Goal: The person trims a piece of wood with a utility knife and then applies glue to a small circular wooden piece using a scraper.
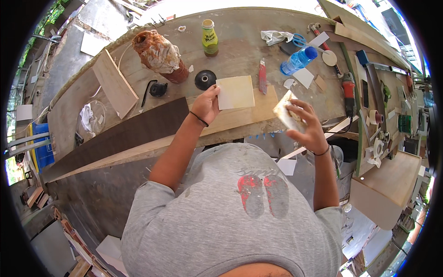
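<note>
The person's two hands (207, 104) (313, 131), at eleven and three o'clock, hold one square panel (236, 92) and one stained pad (282, 111); one pair of scissors (302, 45) lies at one, one red power tool (348, 87) at two.

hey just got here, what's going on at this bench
A person stands at a cluttered bench. Their left hand grips the edge of a pale square panel. Their right hand holds a stained, whitish pad, apart from the panel. Beyond the hands stand a green bottle and a blue bottle.
</note>
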`<state>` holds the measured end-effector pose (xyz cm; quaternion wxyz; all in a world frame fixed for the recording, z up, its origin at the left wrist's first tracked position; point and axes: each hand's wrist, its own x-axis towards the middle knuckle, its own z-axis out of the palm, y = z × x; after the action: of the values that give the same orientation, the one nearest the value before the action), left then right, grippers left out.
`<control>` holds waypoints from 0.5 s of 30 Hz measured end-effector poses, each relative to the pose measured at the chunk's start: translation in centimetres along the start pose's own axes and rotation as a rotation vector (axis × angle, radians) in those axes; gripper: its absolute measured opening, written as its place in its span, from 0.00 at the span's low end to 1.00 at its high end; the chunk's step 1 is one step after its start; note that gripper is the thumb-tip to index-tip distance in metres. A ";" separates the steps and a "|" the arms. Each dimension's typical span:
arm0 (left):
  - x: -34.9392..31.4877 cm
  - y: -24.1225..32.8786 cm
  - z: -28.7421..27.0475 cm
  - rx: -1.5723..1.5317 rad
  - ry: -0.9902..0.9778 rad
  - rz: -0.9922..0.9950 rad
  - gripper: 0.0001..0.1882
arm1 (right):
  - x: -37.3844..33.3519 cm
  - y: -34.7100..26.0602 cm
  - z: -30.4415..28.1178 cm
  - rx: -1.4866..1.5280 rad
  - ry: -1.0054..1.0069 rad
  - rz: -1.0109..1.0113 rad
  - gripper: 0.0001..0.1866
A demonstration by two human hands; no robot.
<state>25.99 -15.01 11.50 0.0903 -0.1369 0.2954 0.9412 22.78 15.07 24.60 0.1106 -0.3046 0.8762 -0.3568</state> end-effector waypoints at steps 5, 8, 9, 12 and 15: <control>0.0 -1.0 -0.2 0.031 0.073 -0.011 0.15 | -2.5 3.8 1.4 1.079 0.111 0.162 0.44; -0.1 -2.0 -0.7 0.041 0.082 -0.017 0.20 | -2.7 4.1 1.7 1.423 0.085 0.111 0.44; 0.0 -2.5 -1.1 0.082 0.101 -0.012 0.23 | -2.7 4.4 1.9 1.466 0.084 0.086 0.42; -0.1 -3.8 -1.0 0.106 0.138 -0.021 0.25 | -3.0 4.9 2.4 1.530 0.103 0.064 0.40; -0.2 -5.3 -1.5 0.106 0.145 -0.052 0.26 | -3.3 5.3 3.0 1.576 0.116 0.083 0.39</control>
<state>27.79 -11.67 7.55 0.1003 -0.2073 0.3470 0.9091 24.18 18.38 18.73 0.2613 -0.0845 0.3804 -0.8831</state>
